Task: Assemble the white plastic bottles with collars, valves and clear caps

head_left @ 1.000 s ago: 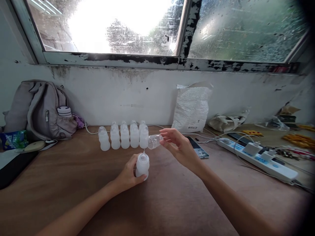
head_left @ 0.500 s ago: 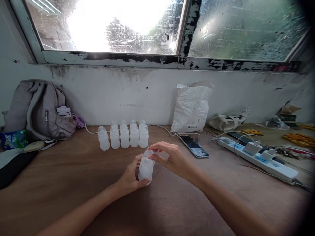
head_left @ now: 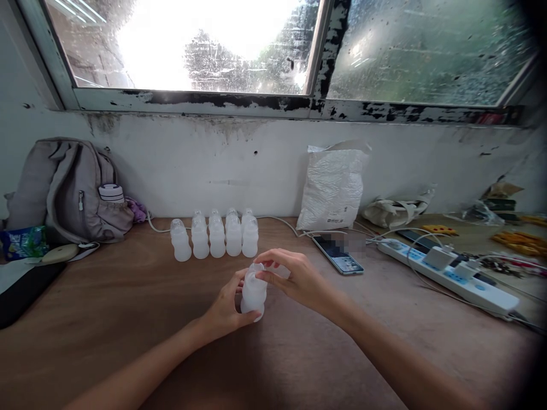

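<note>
A small frosted white bottle point(head_left: 253, 293) stands on the brown table in front of me. Its waist is narrow, and a clear cap covers its top. My left hand point(head_left: 228, 304) wraps round the lower body from the left, thumb across the front. From the right, my right hand point(head_left: 290, 274) grips the clear cap between thumb and fingers; the fingers hide part of it. Behind my hands stands a row of several like bottles point(head_left: 217, 236), each with a clear cap. The leftmost bottle point(head_left: 181, 242) sits slightly apart from the others.
At the left are a grey backpack point(head_left: 68, 188), a blue-green packet point(head_left: 24, 243) and a black flat object point(head_left: 29, 296). A white plastic mailer bag point(head_left: 332, 188) leans on the wall. Right of my hands lie a phone point(head_left: 337, 254) and a power strip point(head_left: 448, 276) with cables.
My right hand's fingers have shifted slightly on the clear cap. The left hand and the bottle have stayed in place.
</note>
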Motion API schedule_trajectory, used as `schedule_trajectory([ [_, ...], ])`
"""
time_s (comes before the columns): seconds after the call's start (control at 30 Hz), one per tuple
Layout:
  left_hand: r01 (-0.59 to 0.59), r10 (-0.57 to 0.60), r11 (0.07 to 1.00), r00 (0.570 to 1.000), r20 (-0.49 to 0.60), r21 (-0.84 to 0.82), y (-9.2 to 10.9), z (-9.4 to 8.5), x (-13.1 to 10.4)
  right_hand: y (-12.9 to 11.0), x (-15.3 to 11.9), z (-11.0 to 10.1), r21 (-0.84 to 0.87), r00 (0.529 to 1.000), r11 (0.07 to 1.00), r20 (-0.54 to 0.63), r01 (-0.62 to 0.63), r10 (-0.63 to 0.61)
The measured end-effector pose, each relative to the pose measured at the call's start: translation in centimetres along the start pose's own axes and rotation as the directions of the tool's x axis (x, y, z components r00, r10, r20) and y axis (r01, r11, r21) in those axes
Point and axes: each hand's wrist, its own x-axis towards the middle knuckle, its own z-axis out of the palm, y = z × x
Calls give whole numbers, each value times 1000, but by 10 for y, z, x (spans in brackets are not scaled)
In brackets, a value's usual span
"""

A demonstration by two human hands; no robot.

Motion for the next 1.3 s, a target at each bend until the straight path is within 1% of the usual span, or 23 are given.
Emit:
schedule_trajectory([
  [0.17, -21, 21, 1000, 1000, -1, -8, -1, 0, 0, 0, 0, 3, 17, 1000, 1000, 12, -1, 1],
  [0.43, -15, 15, 1000, 1000, 9, -4, -2, 0, 0, 1, 0, 4, 52, 1000, 999, 4, -5, 5],
  [0.53, -11, 12, 1000, 1000, 9, -6, -3, 0, 0, 0, 0, 3, 93, 999, 994, 11, -49, 49],
  [0.7, 9, -9, 1000, 1000, 20, -15, -1, 0, 0, -1, 0, 3, 206, 989, 968, 68, -141, 130],
  [0.77, 47, -46, 999, 996, 70, -7, 0, 1, -1, 0, 1, 1, 252, 987, 955, 87, -154, 137],
  [0.83, 113, -114, 993, 987, 112, 13, 0, 1, -3, 4, 2, -4, 297, 983, 938, 106, -177, 152],
  [0.9, 174, -173, 985, 981, 92, -2, -1, 1, -4, 12, 3, -8, 364, 970, 902, 147, -234, 192],
  [1.0, 211, -217, 969, 976, -34, -130, -2, -2, -4, 32, 6, -7, 476, 925, 793, 224, -380, 308],
  [1.07, 214, -244, 954, 961, -127, -212, -3, -5, -2, 47, 5, 4, 569, 875, 668, 252, -480, 414],
  [1.1, 213, -257, 948, 951, -174, -237, -3, -7, -1, 54, 4, 12, 628, 843, 577, 275, -522, 462],
  [1.17, 212, -282, 939, 926, -251, -272, -4, -9, 1, 64, 1, 30, 730, 787, 390, 325, -561, 525],
  [1.23, 214, -310, 924, 904, -294, -315, -6, -10, 2, 70, -3, 46, 785, 753, 260, 354, -562, 555],
  [1.3, 217, -337, 900, 897, -287, -379, -8, -10, 2, 71, -7, 58, 814, 727, 151, 396, -560, 561],
])
